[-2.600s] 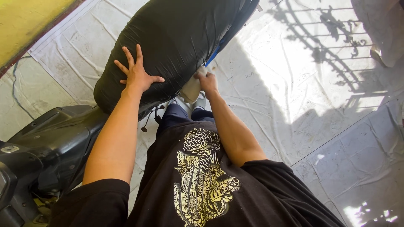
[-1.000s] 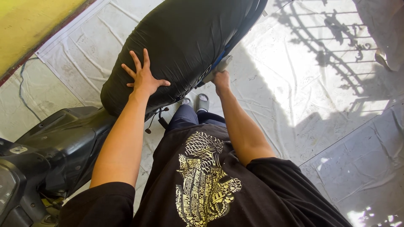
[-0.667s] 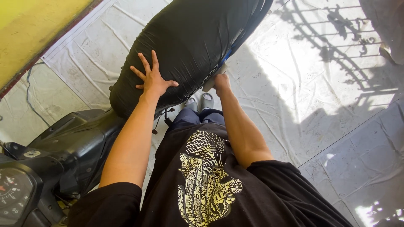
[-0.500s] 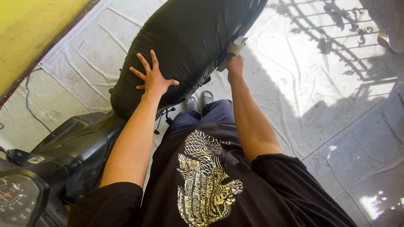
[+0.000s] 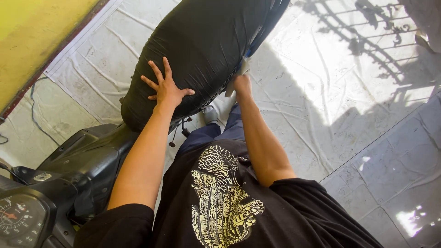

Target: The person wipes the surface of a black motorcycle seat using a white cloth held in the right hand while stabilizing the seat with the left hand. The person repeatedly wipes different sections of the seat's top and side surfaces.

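Pressing flat, fingers spread, the left hand (image 5: pixel 166 90) was laid on the black seat cover (image 5: pixel 202 50). Its side edge was pinched by the right hand (image 5: pixel 240 82).

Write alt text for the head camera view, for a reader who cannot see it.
Seen from above, a person in a black printed shirt presses the left hand flat, fingers spread, on a black scooter seat, while the right hand grips the seat's right edge. The scooter stands on pale tiled floor, its speedometer at lower left.
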